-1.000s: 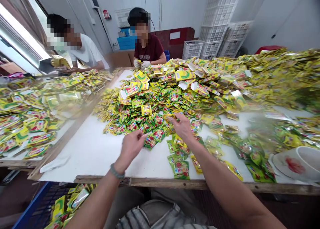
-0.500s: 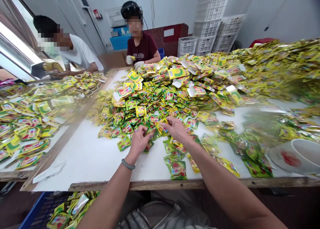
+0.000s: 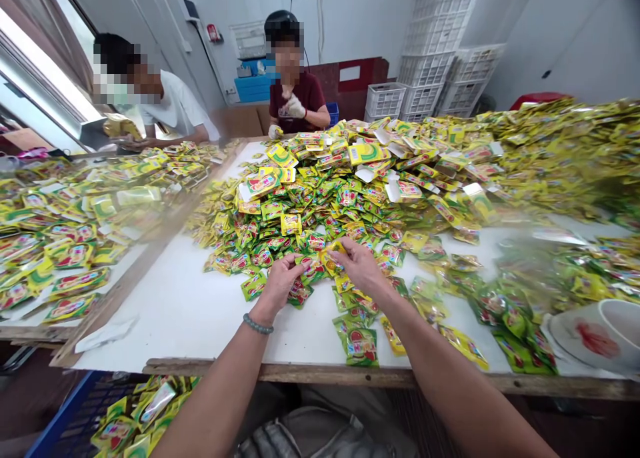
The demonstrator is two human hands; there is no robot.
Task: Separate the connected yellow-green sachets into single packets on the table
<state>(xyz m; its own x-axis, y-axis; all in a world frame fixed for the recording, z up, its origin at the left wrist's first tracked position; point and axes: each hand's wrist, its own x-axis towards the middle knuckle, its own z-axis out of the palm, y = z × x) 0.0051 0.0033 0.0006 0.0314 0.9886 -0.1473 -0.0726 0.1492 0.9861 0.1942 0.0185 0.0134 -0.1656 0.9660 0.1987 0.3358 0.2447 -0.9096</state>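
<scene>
My left hand (image 3: pixel 281 283), a beaded bracelet on its wrist, pinches the edge of a small green candy packet (image 3: pixel 312 270) with a red fruit print. Close beside it, my right hand (image 3: pixel 361 266) grips a yellow candy packet (image 3: pixel 331 261) between thumb and fingers. The two packets nearly meet in front of the heap. Behind my hands rises a large pile of green and yellow packets (image 3: pixel 320 195), with flat yellow cartons (image 3: pixel 367 153) on top. Several green packets (image 3: pixel 361 341) lie below my right hand, near the table's front edge.
Wooden strips (image 3: pixel 150 265) divide the white table (image 3: pixel 200 318). A white cup (image 3: pixel 595 335) stands at right. Below left is a blue crate (image 3: pixel 60 418) holding packets. Two co-workers sit across, one in white (image 3: pixel 177 105), one in maroon (image 3: pixel 315 101). White crates (image 3: pixel 425 71) are stacked behind.
My left hand has taken hold of a green packet. My right hand still holds the yellow one. The view has shifted slightly, and the maroon-shirted co-worker's gloved hand has risen.
</scene>
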